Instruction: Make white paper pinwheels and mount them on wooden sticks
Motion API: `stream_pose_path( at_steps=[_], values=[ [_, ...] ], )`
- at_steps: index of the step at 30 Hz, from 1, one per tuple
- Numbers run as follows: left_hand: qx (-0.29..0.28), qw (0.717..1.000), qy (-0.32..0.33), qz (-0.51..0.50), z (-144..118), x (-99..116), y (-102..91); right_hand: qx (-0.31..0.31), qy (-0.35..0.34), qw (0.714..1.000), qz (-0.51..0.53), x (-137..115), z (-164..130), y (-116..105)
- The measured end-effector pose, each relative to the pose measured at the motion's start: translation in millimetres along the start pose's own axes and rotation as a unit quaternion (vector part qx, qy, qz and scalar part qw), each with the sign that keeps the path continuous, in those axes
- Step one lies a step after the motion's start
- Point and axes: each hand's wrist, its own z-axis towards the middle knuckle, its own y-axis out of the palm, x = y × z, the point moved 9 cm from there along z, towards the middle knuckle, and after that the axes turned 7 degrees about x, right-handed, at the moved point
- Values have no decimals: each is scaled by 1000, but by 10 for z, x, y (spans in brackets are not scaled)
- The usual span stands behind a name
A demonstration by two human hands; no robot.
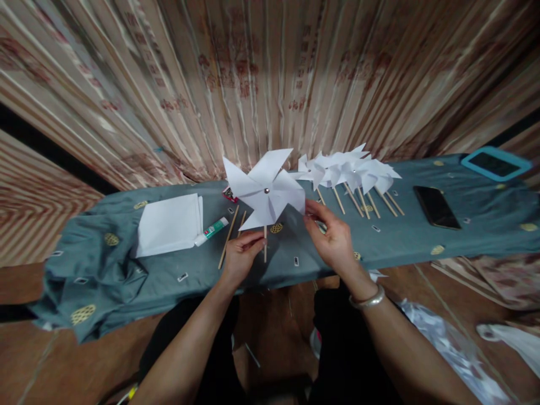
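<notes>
A white paper pinwheel (276, 198) with a round metal pin at its centre stands upright in front of me. My left hand (239, 259) is closed around its thin wooden stick (265, 252), just below the blades. At the right side, my right hand (332, 235) has its thumb and fingertips closed at the edge of one blade. Loose wooden sticks (228, 237) lie beside my left hand. A green and white glue stick (212, 231) and a small red box (230, 194) of pins are close by.
White paper sheets (169, 225) lie at the left of the cloth-covered table (169, 301). Several finished pinwheels (354, 171) overlap at the back right. Beyond them are a black phone (436, 208) and a blue-framed device (496, 163). A patterned curtain (261, 73) hangs behind.
</notes>
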Motion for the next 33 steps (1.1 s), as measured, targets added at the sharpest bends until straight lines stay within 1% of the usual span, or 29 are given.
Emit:
stream_pose_path(
  at_steps=[5,11,13,15,18,22,24,26,27,29,33],
  values=[
    [9,1000,1,-1,9,28,-10,-34,32,995,92,1,-110,167],
    [14,1000,-11,0,7,4,-12,-69,100,981,150,62,-258,377],
    [16,1000,-19,-4,4,-19,-12,-80,109,977,164,39,-291,426],
    [16,999,-29,-13,2,-40,-9,-90,100,978,161,-17,-301,444],
    [11,999,-49,-17,-5,-70,0,-82,68,987,120,-104,-252,358],
    [6,999,-37,-17,-16,-55,4,-4,37,999,32,-108,-94,38],
    [3,999,-29,-19,-27,-48,11,39,19,999,-7,-91,-21,-125],
    [-1,999,-27,-18,-38,-51,22,74,-10,996,-39,-94,27,-244],
    [-1,999,-28,-18,-43,-55,28,86,-23,995,-51,-97,41,-279],
    [-4,999,-36,-15,-49,-67,41,88,-41,993,-64,-100,51,-288],
    [-8,999,-52,-13,-50,-87,63,57,-44,996,-55,-102,38,-205]
  ],
)
